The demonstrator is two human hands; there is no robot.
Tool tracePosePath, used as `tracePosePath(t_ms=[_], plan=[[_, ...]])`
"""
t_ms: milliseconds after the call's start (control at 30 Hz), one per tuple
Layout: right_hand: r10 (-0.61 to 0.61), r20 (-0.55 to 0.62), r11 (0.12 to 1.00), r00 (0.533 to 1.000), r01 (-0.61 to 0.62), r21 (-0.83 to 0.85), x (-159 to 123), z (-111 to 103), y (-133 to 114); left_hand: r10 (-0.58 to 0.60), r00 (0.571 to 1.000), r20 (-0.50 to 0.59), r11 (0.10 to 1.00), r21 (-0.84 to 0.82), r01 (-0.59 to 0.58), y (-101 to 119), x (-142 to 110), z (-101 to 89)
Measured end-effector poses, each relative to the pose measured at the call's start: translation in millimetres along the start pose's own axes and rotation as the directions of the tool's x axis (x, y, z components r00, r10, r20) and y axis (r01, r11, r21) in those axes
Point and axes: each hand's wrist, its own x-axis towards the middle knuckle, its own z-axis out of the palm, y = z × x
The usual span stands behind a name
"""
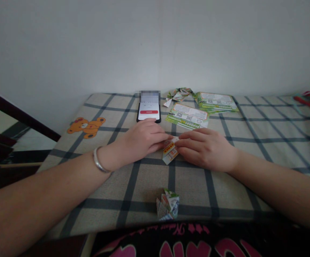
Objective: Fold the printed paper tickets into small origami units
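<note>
Small folded paper (170, 152) between both hands, at or just above counter (112, 192); looks part-worked, flat, straight-edged. Left hand (151, 137): fingers close together, pinching upper left edge. Right hand (204, 148): fingers together, pinching right edge. Already folded: paper cluster (180, 94) at far edge, pointed paper piece (168, 205) at near edge. Still unfolded: single flyer (188, 116) just beyond hands, flyer stack (216, 101) farther right.

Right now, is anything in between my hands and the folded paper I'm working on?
Nothing visible. Your left hand and right hand both have fingers at the folded paper. The phone and loose flyer lie farther from you, not in between.
</note>
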Motion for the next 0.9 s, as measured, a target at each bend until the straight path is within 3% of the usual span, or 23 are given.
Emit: tracePosePath(t_ms=[100,233,367,500,700,900], plan=[[0.047,-0.009,0.999,0.999,-0.047,-0.004,1.6,1.2,-3.1,-0.019,1.000,0.003,0.994,-0.112,0.020,-0.4,0.1,1.4],[0.119,-0.006,0.993,0.993,-0.119,0.008,0.9,5.7,-3.5,-0.016,1.000,0.016,0.990,-0.140,0.018,-1.3,-0.4,1.8],[0.115,0.034,0.992,0.993,-0.116,0.039,0.1,8.2,-2.3,-0.006,1.000,0.015,0.985,-0.170,0.009,-2.0,-0.3,0.9],[0.128,0.070,0.989,0.989,-0.133,0.059,1.2,8.0,-2.6,0.000,1.000,0.004,0.987,-0.159,0.001,-1.1,0.5,0.2],[0.152,0.081,0.983,0.985,-0.159,0.095,1.6,8.7,-3.5,-0.103,0.995,0.001,0.993,-0.051,0.103,3.9,-0.8,-1.1],[0.158,0.053,0.980,0.986,-0.163,0.113,-0.9,9.4,-3.2,0.015,1.000,-0.007,0.998,-0.062,-0.016,8.8,-2.2,-3.7]])
